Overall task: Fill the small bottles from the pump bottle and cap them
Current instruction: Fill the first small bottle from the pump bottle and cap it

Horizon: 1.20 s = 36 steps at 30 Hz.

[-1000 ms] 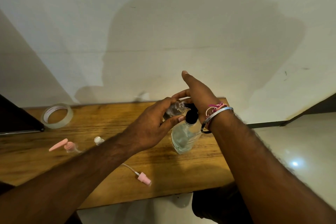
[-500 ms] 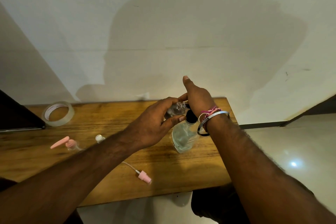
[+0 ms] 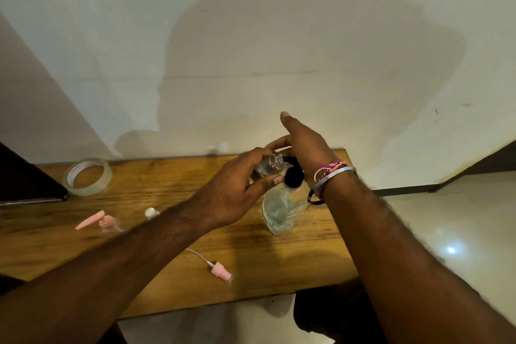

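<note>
A clear pump bottle (image 3: 279,211) with a black pump head (image 3: 293,177) stands on the wooden table (image 3: 167,181). My left hand (image 3: 237,190) holds a small clear bottle (image 3: 269,166) tilted, its open neck at the pump spout. My right hand (image 3: 304,145) rests over the pump head with straight fingers and the thumb pointing up. A pink spray cap with a tube (image 3: 220,272) lies near the front edge. A small bottle with a pink pump cap (image 3: 104,222) and another small white-capped bottle (image 3: 151,213) lie at the left.
A roll of clear tape (image 3: 88,176) sits at the back left of the table. A dark object (image 3: 25,181) covers the far left corner. The wall rises right behind the table. Pale floor lies to the right.
My right hand dipped down on the pump head half a second ago and has come back up. The left hand keeps the small bottle at the spout.
</note>
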Tool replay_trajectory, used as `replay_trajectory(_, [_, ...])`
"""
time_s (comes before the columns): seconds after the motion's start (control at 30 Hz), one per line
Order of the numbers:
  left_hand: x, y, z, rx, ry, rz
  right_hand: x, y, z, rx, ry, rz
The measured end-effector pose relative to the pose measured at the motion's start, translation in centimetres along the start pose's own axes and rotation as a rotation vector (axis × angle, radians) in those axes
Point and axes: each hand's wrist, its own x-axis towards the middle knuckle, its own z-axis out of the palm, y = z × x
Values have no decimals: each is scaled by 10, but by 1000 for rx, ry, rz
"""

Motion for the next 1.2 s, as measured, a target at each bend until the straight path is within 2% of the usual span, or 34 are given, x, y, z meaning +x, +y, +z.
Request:
replay_trajectory(0.23, [-2, -4, 0, 56, -1, -8, -4, -3, -13, -3, -127, 37])
replay_trajectory(0.43, [-1, -2, 0, 56, -3, -1, -13, -3, -3, -144, -22, -32])
replay_trajectory(0.67, [2, -2, 1, 41, -12, 1, -11, -1, -1, -287, 15, -62])
replay_trajectory(0.8, [2, -4, 3, 61, -10, 9, -6, 0, 2, -407, -22, -87])
replay_trajectory(1.03, [3, -7, 4, 59, -3, 3, 2, 4, 3, -589, 50, -123])
replay_trajectory(1.2, [1, -4, 4, 53, -2, 4, -4, 2, 3, -546, 69, -104])
